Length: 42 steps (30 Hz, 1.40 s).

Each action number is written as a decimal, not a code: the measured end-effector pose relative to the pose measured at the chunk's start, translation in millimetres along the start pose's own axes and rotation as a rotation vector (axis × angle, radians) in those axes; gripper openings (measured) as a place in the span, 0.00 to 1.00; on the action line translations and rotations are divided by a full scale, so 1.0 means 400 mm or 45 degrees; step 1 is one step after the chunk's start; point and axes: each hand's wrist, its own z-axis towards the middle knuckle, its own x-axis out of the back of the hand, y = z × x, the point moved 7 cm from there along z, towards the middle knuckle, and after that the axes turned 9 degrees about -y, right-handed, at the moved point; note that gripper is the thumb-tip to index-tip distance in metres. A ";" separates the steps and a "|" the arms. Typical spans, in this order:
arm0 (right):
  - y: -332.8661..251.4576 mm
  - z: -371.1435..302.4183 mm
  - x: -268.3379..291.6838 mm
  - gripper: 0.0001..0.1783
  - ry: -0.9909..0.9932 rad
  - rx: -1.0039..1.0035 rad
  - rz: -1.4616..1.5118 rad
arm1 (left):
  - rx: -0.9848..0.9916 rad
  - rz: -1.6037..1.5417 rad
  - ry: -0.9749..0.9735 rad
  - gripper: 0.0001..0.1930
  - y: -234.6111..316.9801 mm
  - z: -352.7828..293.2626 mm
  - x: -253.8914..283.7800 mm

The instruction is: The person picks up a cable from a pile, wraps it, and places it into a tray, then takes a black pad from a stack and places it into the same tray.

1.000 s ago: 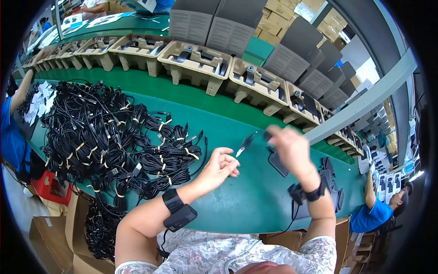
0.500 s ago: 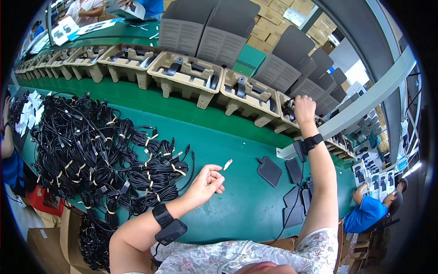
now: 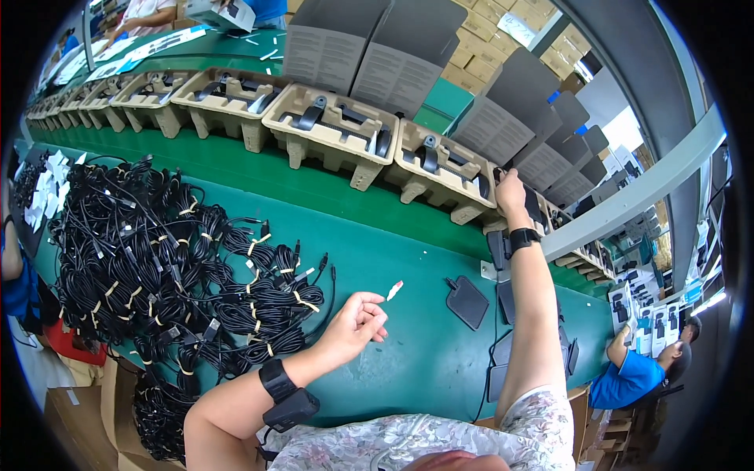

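My left hand [image 3: 359, 323] hovers over the green table with its fingers loosely bent and apart, nothing visible in them. Just beyond its index fingertip is a small white-and-red scrap [image 3: 395, 290]. Far out to the right, my right hand [image 3: 510, 194] reaches to the row of moulded pulp trays, its fingers closed at the edge of one. Something dark shows by those fingertips, but I cannot make out what it is. Beside that hand stands a pulp tray [image 3: 408, 179] with black curved parts in it. Both wrists wear black straps with small boxes.
Bundled black cables [image 3: 181, 275] cover the table's left side. Flat black pads, one a tabbed pad [image 3: 468, 303], lie near my right arm. A slanting white metal post [image 3: 628, 192] rises at the right. Tall grey box lids [image 3: 400, 63] stand behind the trays. A co-worker in blue [image 3: 628, 381] is at far right.
My right hand has moved left and slightly down along the trays, and its forearm has shifted left over the pads. My left hand stays nearly in place. The whole view has shifted slightly.
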 end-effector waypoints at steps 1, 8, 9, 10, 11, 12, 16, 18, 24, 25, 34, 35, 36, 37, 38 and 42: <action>0.010 0.011 -0.012 0.14 -0.075 0.063 0.009 | 0.005 -0.007 -0.001 0.15 -0.001 0.001 0.000; -0.004 0.015 -0.035 0.14 -0.161 0.254 -0.315 | -0.013 -0.013 0.035 0.15 -0.016 0.002 0.015; -0.001 0.019 -0.037 0.14 -0.173 0.213 -0.355 | 0.001 -0.012 0.035 0.15 -0.019 0.005 0.014; 0.003 0.025 -0.038 0.14 -0.186 0.170 -0.393 | 0.010 0.003 0.027 0.15 -0.018 0.009 0.009; 0.010 0.034 -0.042 0.14 -0.201 0.126 -0.431 | 0.020 0.018 0.019 0.14 -0.017 0.012 0.004; 0.017 0.057 -0.043 0.14 -0.217 0.115 -0.424 | 0.032 0.034 0.010 0.14 -0.017 0.016 -0.001; 0.029 0.124 -0.062 0.14 -0.238 0.210 -0.485 | 0.004 0.052 -0.026 0.14 -0.019 0.031 -0.009; 0.031 0.093 -0.068 0.13 -0.197 0.264 -0.591 | 0.012 0.068 -0.007 0.14 -0.014 0.034 -0.009; 0.000 -0.080 0.069 0.13 0.446 0.296 -0.641 | -0.017 0.160 0.071 0.15 -0.007 0.017 -0.008; -0.019 -0.111 0.080 0.14 0.511 0.303 -0.672 | -0.024 0.164 0.081 0.15 -0.009 0.007 -0.004; -0.122 -0.671 0.016 0.19 -0.225 0.970 0.060 | -0.072 0.225 0.091 0.14 0.012 -0.071 -0.032; -0.117 -0.697 0.022 0.19 -0.216 0.983 0.070 | -0.068 0.224 0.091 0.14 0.015 -0.077 -0.042; -0.111 -0.718 0.028 0.17 -0.207 0.980 0.095 | -0.074 0.235 0.102 0.14 0.018 -0.086 -0.043; -0.108 -0.730 0.033 0.16 -0.196 0.979 0.120 | -0.058 0.279 0.076 0.15 0.015 -0.089 -0.048; -0.099 -0.736 0.043 0.14 -0.186 0.961 0.137 | -0.037 0.318 0.033 0.15 0.012 -0.086 -0.059; -0.115 -0.743 0.170 0.11 -0.022 0.801 0.441 | 0.038 0.616 -0.210 0.16 0.029 -0.082 -0.095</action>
